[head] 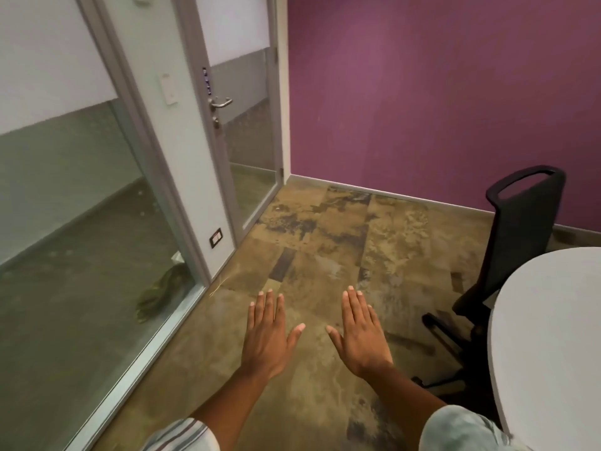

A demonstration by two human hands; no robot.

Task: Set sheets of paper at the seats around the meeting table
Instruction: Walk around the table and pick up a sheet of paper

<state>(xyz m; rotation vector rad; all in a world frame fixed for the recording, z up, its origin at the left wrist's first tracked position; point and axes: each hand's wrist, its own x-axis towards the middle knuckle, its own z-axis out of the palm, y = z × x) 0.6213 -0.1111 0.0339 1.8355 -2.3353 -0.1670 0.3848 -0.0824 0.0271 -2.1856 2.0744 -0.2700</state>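
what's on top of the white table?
Nothing shows on the visible part of the white table: bare top, no paper. Most of it runs out of frame to the right, so the rest can't be checked. Both hands, left hand and right hand, are empty.

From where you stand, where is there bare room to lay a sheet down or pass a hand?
The white table at the right shows only bare top in view, so a sheet could go there. Both hands, left hand and right hand, are open and empty over open floor. It is tighter between the table edge and the black chair beside it.
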